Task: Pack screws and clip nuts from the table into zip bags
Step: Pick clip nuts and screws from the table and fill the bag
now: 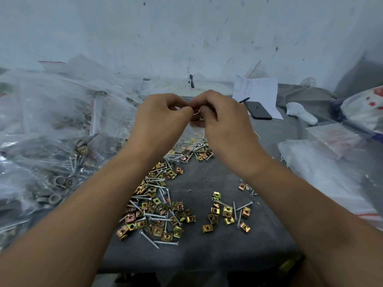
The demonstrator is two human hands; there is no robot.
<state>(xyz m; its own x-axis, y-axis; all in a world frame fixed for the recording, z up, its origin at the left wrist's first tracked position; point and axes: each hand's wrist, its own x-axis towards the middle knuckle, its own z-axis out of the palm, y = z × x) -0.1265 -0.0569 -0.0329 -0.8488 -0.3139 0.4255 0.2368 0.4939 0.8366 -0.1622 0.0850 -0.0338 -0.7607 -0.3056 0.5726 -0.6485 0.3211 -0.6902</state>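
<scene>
Above the table, both hands pinch a half-hidden zip bag

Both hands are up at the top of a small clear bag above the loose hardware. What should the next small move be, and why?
Probably run the fingertips along the top of the zip bag to close it. The left hand and right hand both pinch its upper edge, and a clip nut shows inside. Whether the count is complete cannot be told; many screws and clip nuts remain on the table.
</scene>
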